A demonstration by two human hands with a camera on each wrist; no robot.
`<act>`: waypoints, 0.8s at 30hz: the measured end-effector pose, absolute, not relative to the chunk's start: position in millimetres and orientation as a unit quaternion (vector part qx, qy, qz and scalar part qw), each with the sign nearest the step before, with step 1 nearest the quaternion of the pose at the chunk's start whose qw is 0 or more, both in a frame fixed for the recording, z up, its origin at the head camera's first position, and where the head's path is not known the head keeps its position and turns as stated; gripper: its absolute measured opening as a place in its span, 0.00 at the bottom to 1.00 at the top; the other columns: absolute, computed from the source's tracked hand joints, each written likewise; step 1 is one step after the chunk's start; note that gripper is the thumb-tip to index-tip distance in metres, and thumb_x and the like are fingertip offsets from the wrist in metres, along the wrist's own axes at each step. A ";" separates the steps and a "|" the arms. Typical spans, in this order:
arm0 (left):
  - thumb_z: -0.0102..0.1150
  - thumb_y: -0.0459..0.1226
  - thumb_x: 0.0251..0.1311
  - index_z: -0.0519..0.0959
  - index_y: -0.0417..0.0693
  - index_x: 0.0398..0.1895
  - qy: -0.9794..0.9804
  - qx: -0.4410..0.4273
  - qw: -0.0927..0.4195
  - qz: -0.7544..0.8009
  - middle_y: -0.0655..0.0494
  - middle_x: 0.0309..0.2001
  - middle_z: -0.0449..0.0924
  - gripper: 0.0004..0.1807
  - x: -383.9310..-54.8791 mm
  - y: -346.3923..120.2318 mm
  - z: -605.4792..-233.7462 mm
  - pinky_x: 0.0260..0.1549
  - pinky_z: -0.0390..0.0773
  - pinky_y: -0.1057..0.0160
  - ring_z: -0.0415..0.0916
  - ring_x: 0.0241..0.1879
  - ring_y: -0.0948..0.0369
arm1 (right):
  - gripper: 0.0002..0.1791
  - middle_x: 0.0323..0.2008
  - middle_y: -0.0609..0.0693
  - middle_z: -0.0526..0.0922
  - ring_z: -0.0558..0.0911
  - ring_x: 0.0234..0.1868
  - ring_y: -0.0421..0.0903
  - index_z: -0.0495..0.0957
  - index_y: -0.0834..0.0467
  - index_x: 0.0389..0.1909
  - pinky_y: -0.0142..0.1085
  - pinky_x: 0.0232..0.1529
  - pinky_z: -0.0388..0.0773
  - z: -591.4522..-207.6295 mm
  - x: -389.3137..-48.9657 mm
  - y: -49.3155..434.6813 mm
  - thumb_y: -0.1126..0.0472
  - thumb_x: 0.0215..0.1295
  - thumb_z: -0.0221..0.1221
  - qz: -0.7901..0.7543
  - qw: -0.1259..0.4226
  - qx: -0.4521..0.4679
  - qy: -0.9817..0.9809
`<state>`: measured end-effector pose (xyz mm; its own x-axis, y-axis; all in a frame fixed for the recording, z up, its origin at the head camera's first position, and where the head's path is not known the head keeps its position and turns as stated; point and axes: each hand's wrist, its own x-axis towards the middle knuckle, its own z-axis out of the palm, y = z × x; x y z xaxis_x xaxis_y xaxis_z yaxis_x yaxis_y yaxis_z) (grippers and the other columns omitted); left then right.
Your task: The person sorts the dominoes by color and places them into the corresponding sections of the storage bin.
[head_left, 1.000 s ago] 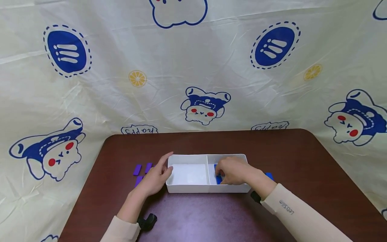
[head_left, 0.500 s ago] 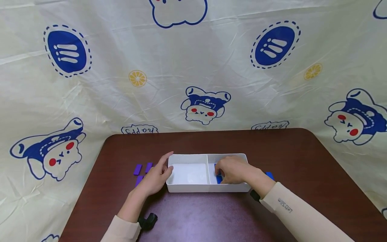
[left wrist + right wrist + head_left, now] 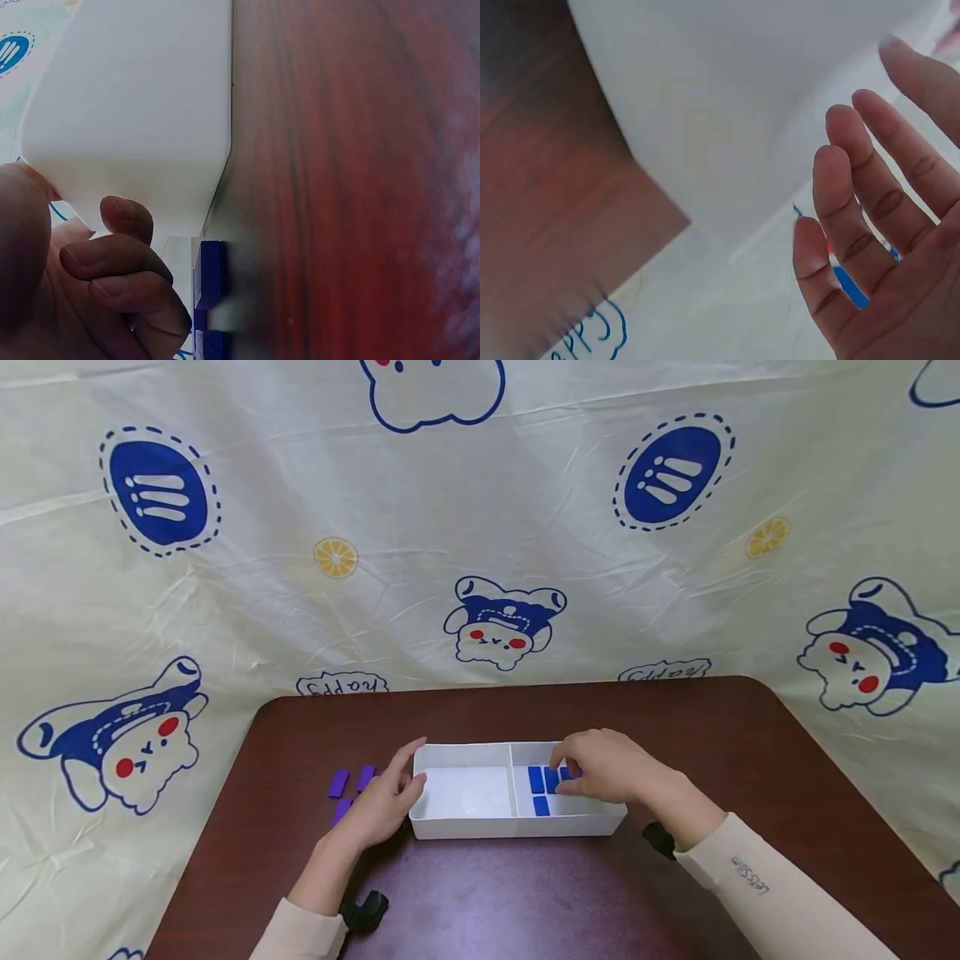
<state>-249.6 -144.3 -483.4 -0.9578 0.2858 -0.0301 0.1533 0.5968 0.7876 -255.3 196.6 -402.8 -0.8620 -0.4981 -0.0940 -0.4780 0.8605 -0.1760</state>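
A white two-compartment box (image 3: 465,828) sits on the table. My left hand (image 3: 381,806) is at its left end, with index finger and thumb touching the end wall; the other fingers (image 3: 124,259) are loosely bent beside it in the left wrist view. My right hand (image 3: 606,766) hovers over the right compartment, holding nothing, its fingers (image 3: 874,180) spread and slightly bent. Several flat blue blocks lie in that compartment: a row at the back, including a left blue block (image 3: 536,779), and a front blue block (image 3: 542,806). The fingers partly cover the row's right end.
Several purple blocks lie on the brown table (image 3: 495,893) left of the box, among them a purple block (image 3: 339,783) and another purple block (image 3: 366,777); the left hand partly hides the group. A printed cloth (image 3: 405,610) hangs behind the table.
My right hand has let go of a blue block in the right compartment and lifted up and to the right, uncovering the row of blocks. My left hand stays at the box's left end.
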 end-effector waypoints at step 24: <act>0.43 0.54 0.72 0.49 0.85 0.71 0.883 0.133 0.087 0.441 0.55 0.37 0.82 0.28 -250.2 -146.9 -486.1 0.35 0.73 0.60 0.77 0.35 0.61 | 0.19 0.45 0.49 0.85 0.82 0.43 0.48 0.82 0.51 0.47 0.49 0.41 0.78 -404.2 -247.9 297.7 0.46 0.59 0.65 -0.104 0.048 -0.147 0.983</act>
